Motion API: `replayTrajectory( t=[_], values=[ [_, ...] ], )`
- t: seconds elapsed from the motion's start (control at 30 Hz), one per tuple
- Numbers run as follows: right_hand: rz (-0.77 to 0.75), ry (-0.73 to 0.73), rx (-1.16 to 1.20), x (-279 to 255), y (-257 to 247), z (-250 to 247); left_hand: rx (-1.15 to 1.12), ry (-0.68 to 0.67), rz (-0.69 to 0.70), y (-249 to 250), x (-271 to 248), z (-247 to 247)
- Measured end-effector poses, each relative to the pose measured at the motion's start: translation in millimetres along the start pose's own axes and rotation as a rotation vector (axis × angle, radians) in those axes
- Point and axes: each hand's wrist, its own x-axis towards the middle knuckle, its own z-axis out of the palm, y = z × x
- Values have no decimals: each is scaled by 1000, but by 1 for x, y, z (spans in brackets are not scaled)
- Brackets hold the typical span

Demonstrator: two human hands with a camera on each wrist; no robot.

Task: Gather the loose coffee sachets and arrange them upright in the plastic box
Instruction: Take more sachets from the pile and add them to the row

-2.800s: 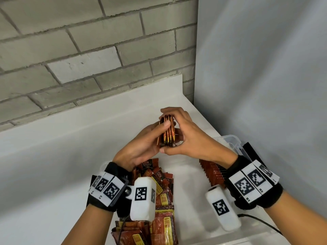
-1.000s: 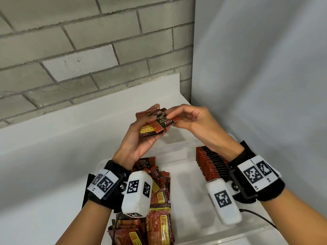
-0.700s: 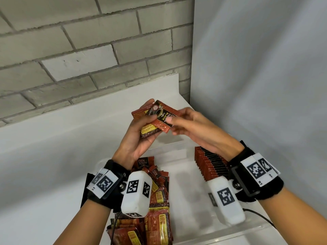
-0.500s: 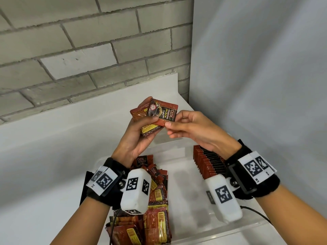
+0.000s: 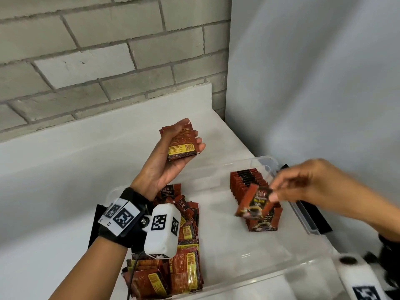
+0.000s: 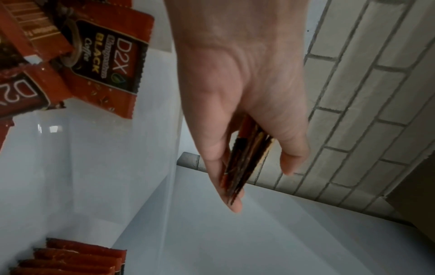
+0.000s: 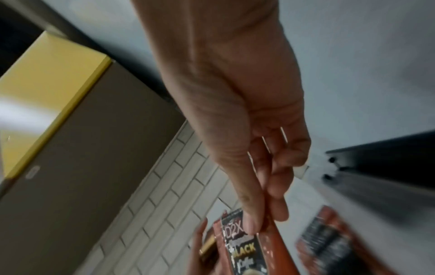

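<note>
Looking down from the head view, the right hand point(image 5: 307, 185) is pinching 1 sachet point(image 5: 254, 202) by its top corner between thumb and fingertip, and the packet is hanging tilted, its long axis slanting down toward the person's left. It is sitting just above the near end of the upright row point(image 5: 253, 200) along the right side of the plastic box point(image 5: 303, 215), so the coming move, as I judge it, is turning on squaring that slant to the row's standing faces and dropping it in at the front. The left hand point(image 5: 171, 161) is holding a small stack point(image 5: 180, 142) raised over the tabletop point(image 5: 54, 191) beyond the box, thumb across the face and fingers curling under, well apart from the row. The loose pile point(image 5: 173, 256) is lying flat at the box's left end, under the left wrist, so the right hand is the nearer one to the row.

From the left wrist view, the stack point(image 6: 244, 158) is showing edge-on, clamped between thumb and fingers, with loose packets point(image 6: 103, 57) above and the row's tops point(image 6: 77, 258) below.

From the right wrist view, thumb and forefinger are closing on the sachet point(image 7: 244, 245) at its printed top; the picture is blurring, and the row is only a smear beside it.
</note>
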Motion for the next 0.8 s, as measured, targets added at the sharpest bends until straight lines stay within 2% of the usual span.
replayTrajectory(
  t=[0.07, 0.17, 0.27, 0.4, 0.6, 0.8],
  values=[
    [-16, 68, -117, -9, 14, 9, 14, 36, -1, 0, -1, 2],
    [-206, 166, -393, -12, 35, 20, 64, 52, -12, -3, -2, 5],
    [-363, 162, -561, -9, 43, 28, 139, 30, -38, -5, -4, 7],
    [-454, 193, -760, -6, 41, 39, 166, 13, -50, -6, -5, 8],
    [-445, 183, -863, -8, 36, 45, 182, 8, -40, -7, -3, 7],
    [-434, 149, -865, -5, 41, 42, 254, -70, -46, -9, -3, 5]
  ],
)
